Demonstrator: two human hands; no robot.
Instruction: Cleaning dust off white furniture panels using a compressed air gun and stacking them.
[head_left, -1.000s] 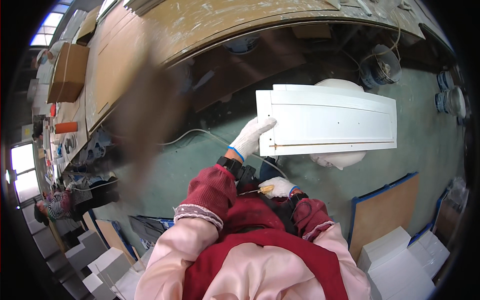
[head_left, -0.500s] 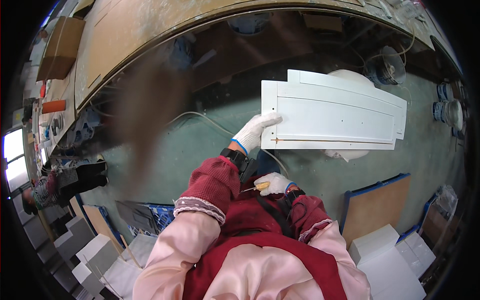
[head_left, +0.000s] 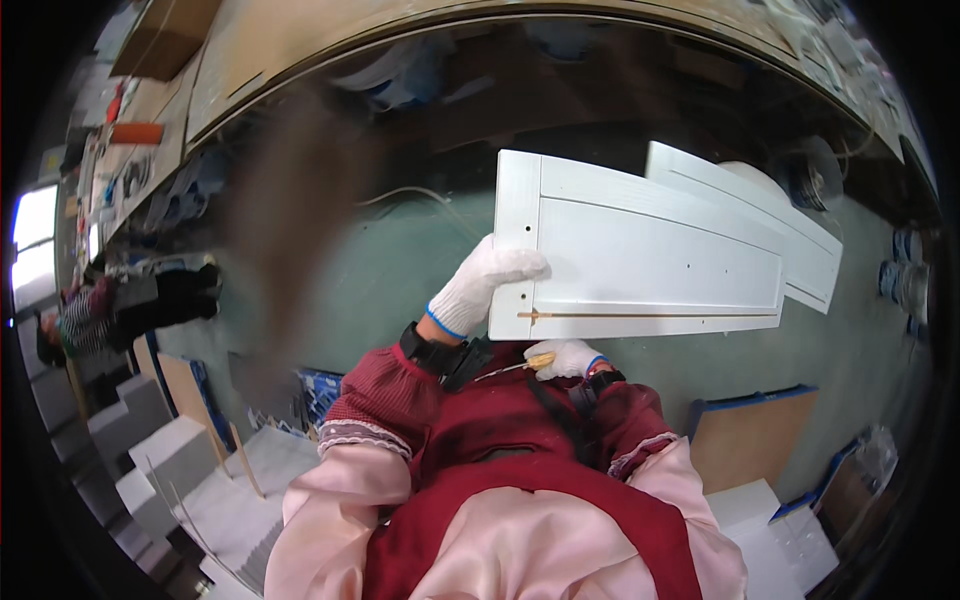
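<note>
My left hand [head_left: 487, 283], in a white knit glove, is closed on the left end of a white panel [head_left: 640, 250]. The panel is tilted up in front of me, with a raised frame, a few small dark holes and a brown strip in the groove along its near edge. My right hand [head_left: 567, 360], gloved too, is close to my apron below the panel. It grips the yellowish handle of a screwdriver [head_left: 541, 361], whose thin metal shaft points left. A second white panel [head_left: 814, 258] lies beyond the first, partly hidden by it.
A long workbench [head_left: 330, 38] curves across the far side. Buckets [head_left: 808, 178] stand on the green floor at right. Brown boards with blue edging [head_left: 752, 440] and white boxes [head_left: 765, 510] are near right. Another person [head_left: 150, 305] stands far left. A brown blur hides part of the left.
My left hand has lifted the front panel toward me, away from the second one, which now shows more. My right hand stays low with the screwdriver. The view has shifted slightly.
</note>
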